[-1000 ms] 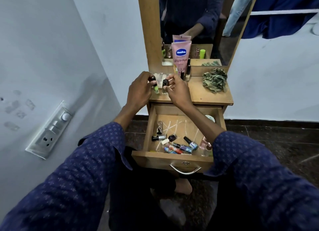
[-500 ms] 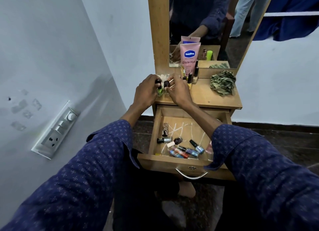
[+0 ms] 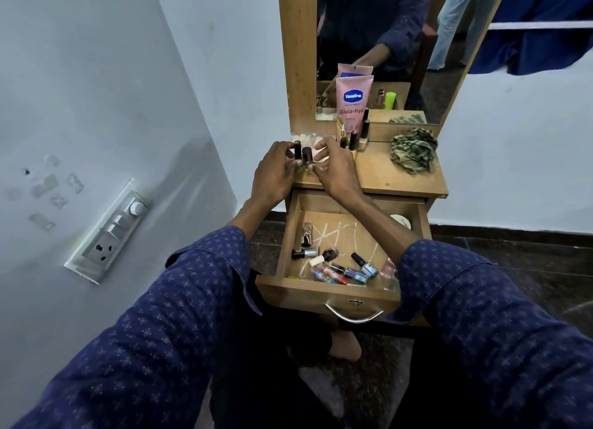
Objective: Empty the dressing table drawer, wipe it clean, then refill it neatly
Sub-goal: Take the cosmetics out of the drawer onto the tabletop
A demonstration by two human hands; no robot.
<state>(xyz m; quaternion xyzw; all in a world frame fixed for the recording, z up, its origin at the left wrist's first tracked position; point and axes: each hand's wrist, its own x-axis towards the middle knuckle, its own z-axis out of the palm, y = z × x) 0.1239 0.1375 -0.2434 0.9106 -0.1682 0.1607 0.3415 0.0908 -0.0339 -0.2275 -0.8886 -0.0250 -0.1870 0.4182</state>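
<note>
The drawer (image 3: pixel 340 236) stands pulled open below the tabletop (image 3: pixel 378 175), and it is far from empty: nail polish bottles (image 3: pixel 340 269) lie tumbled along its near edge, a clear bottle (image 3: pixel 306 234) lies at far left, and a round tin (image 3: pixel 400 221) sits at far right.

Up on the tabletop's left end, both hands have come lower over the last second, bringing two small dark-capped bottles down to the surface. The left hand (image 3: pixel 272 175) has its grip curled round one bottle (image 3: pixel 296 151); the right hand (image 3: pixel 333 168) pinches the other (image 3: pixel 306 159) just beside it. Whether their bases already touch the wood I cannot tell.

This looks like the emptying step, with items being stood in a group near the pink lotion tube (image 3: pixel 353 104) and the upright bottles (image 3: pixel 354 143) against the mirror (image 3: pixel 385 43). A crumpled green cloth (image 3: pixel 414 151), lying to the right, is probably meant for the wiping, which cannot begin until the remaining bottles are lifted out.
</note>
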